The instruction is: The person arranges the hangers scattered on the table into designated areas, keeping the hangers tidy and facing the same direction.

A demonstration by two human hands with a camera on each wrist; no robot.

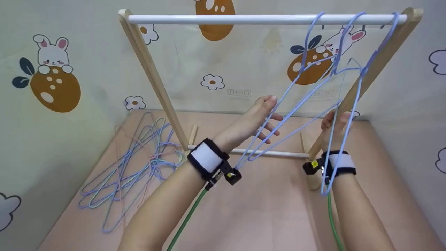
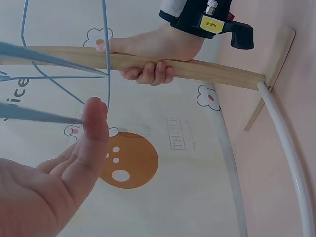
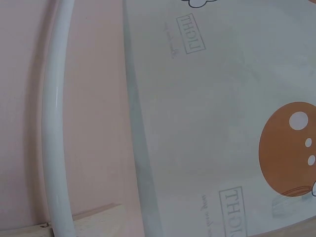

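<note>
Three light blue wire hangers [image 1: 313, 80] hang at the right end of the white top rail [image 1: 226, 19] of a wooden clothes rack. My left hand [image 1: 259, 118] is open, its straight fingers against the slanting wire of the nearest hanger. In the left wrist view the open left hand [image 2: 64, 173] sits beside the hanger wires [image 2: 107, 54]. My right hand [image 1: 334, 127] grips the rack's right wooden leg [image 1: 379, 59]; the right hand [image 2: 153, 59] shows curled round that leg [image 2: 217, 74]. The right wrist view shows no hand.
A pile of loose wire hangers [image 1: 139, 164] lies on the pink floor at the left, beside the rack's left leg [image 1: 153, 80]. A white lower rail [image 1: 278, 153] joins the legs, seen also as the lower rail [image 3: 53, 138]. Patterned walls enclose the space.
</note>
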